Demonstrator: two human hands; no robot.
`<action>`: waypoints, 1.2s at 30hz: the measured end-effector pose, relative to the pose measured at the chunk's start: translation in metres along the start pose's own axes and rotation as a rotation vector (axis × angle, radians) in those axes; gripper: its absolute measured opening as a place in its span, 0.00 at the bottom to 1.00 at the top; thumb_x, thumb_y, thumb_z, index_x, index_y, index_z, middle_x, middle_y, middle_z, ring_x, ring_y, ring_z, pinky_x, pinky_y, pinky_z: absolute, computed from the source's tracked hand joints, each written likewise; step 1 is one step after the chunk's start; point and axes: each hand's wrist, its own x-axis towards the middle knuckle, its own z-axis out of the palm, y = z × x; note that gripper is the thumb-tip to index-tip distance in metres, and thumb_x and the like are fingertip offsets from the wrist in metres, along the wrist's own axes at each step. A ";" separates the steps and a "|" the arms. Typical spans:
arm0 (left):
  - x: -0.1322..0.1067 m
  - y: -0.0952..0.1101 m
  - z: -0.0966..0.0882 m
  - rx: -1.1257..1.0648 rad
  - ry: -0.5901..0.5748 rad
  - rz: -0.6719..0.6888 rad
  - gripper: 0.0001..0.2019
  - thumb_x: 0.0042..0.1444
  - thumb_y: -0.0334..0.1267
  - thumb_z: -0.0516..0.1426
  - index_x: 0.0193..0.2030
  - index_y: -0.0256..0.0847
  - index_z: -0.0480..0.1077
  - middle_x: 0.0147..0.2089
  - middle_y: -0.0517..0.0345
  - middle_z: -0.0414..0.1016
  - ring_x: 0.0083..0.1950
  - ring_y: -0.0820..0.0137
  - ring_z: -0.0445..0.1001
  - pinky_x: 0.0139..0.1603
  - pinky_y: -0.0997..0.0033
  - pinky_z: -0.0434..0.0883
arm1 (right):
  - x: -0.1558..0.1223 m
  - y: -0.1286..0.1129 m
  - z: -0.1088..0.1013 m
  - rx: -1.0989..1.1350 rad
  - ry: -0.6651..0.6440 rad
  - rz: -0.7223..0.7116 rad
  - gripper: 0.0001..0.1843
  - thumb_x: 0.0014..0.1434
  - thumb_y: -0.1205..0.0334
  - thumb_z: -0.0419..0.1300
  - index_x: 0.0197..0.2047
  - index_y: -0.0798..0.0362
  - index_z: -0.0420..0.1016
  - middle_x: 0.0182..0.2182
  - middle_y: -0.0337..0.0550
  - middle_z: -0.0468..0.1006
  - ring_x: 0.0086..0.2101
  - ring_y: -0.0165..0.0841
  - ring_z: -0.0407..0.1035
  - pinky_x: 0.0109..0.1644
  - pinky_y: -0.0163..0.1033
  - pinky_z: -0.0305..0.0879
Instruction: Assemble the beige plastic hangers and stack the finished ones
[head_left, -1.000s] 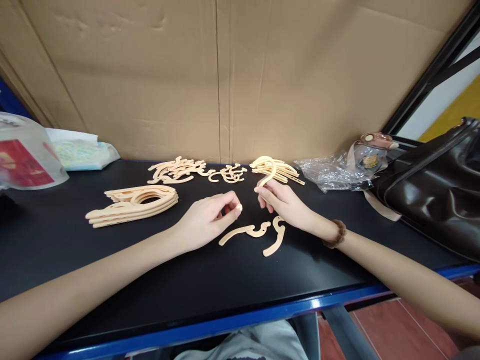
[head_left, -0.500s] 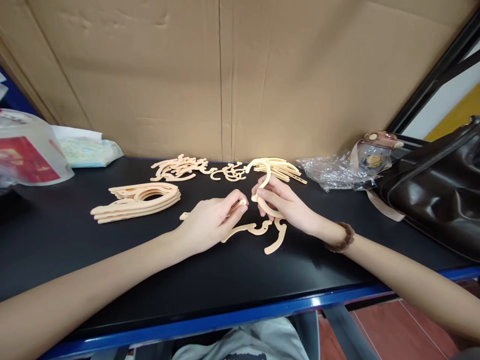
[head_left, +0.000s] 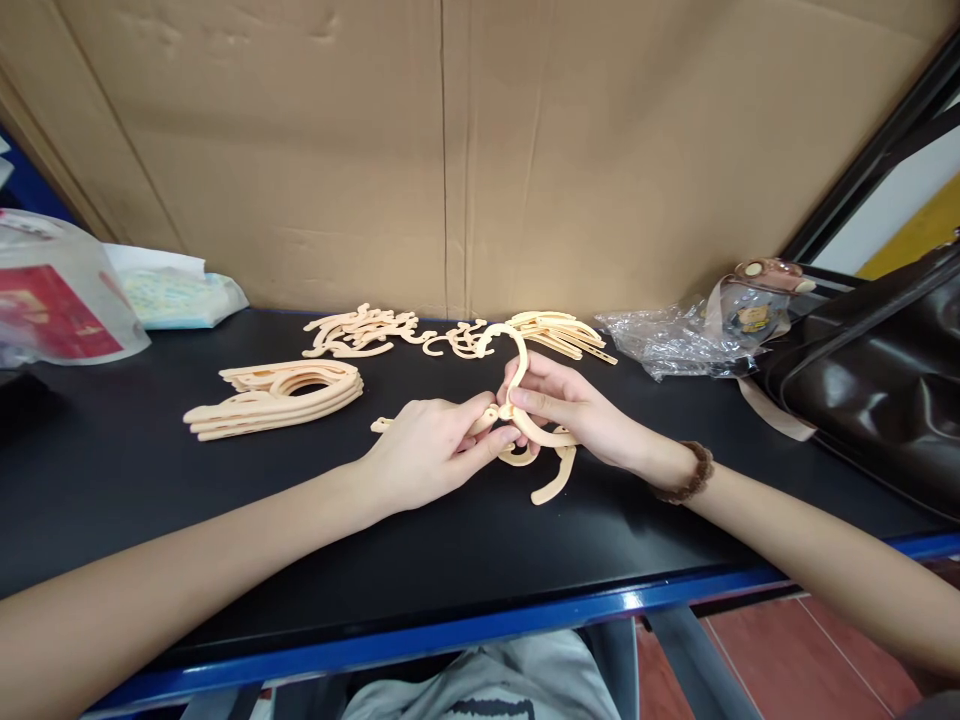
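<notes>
Left hand pinches a hanger arm, right hand grips the hanger hook, ends meeting above the desk, where a skewed angle could make them slip!

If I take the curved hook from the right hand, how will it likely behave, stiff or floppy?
The hook looks stiff, since it rises from the right hand without sagging. It seems light, as a thumb-and-finger hold supports it. It might twist in the grip, because its curve extends to one side.
</notes>
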 end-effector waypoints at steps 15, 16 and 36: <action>-0.005 -0.003 0.001 0.015 0.051 0.144 0.20 0.67 0.49 0.41 0.35 0.39 0.67 0.16 0.66 0.61 0.16 0.74 0.61 0.23 0.74 0.53 | 0.000 -0.004 0.002 0.114 -0.107 0.069 0.05 0.63 0.60 0.57 0.39 0.52 0.65 0.32 0.35 0.69 0.27 0.24 0.68 0.30 0.31 0.69; -0.005 -0.003 0.000 0.000 0.048 0.151 0.20 0.67 0.48 0.42 0.36 0.39 0.68 0.16 0.66 0.61 0.16 0.74 0.60 0.22 0.74 0.53 | 0.000 -0.005 0.002 0.117 -0.115 0.073 0.05 0.63 0.61 0.57 0.39 0.52 0.65 0.31 0.35 0.69 0.27 0.24 0.68 0.30 0.30 0.69; -0.002 0.004 0.002 0.240 0.008 -0.033 0.18 0.62 0.46 0.43 0.31 0.41 0.67 0.17 0.62 0.66 0.18 0.72 0.64 0.23 0.73 0.51 | 0.003 0.001 0.010 -0.188 0.049 -0.045 0.12 0.60 0.53 0.60 0.35 0.51 0.63 0.30 0.37 0.68 0.30 0.27 0.65 0.29 0.32 0.66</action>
